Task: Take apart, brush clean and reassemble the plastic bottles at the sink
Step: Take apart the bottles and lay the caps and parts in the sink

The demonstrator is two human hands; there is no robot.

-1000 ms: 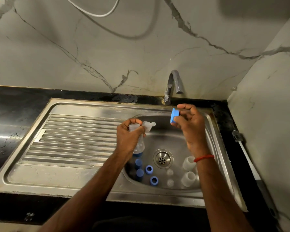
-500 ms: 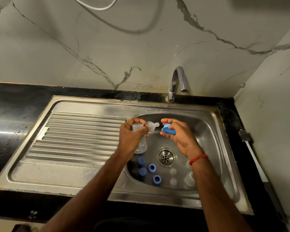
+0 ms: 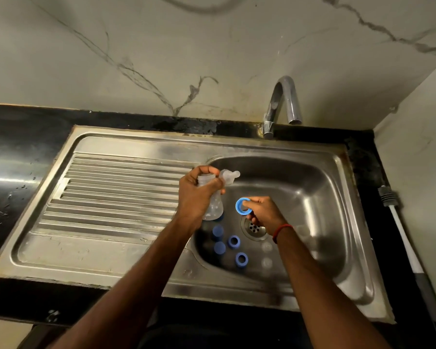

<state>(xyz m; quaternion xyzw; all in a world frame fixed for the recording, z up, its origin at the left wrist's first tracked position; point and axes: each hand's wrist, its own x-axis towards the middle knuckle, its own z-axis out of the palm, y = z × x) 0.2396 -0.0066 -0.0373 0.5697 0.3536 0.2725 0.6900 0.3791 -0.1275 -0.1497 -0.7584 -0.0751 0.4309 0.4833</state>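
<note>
A clear bottle (image 3: 213, 209) and teat (image 3: 229, 175) were clasped in the curled grip of the left hand (image 3: 195, 195). A blue ring (image 3: 242, 207) was pinched by the right hand (image 3: 263, 214) — low over the drain (image 3: 255, 227).

The left hand (image 3: 195, 197) wraps the clear bottle (image 3: 214, 209), hiding its middle and most of a blue piece (image 3: 221, 217) behind it. The right hand (image 3: 262, 215) covers the blue ring's (image 3: 238, 207) near rim and part of the drain (image 3: 255, 229). Two pale pieces (image 3: 266, 246) in the basin are too faint to identify. The brush's (image 3: 404, 243) dark handle fades into shadow.
</note>
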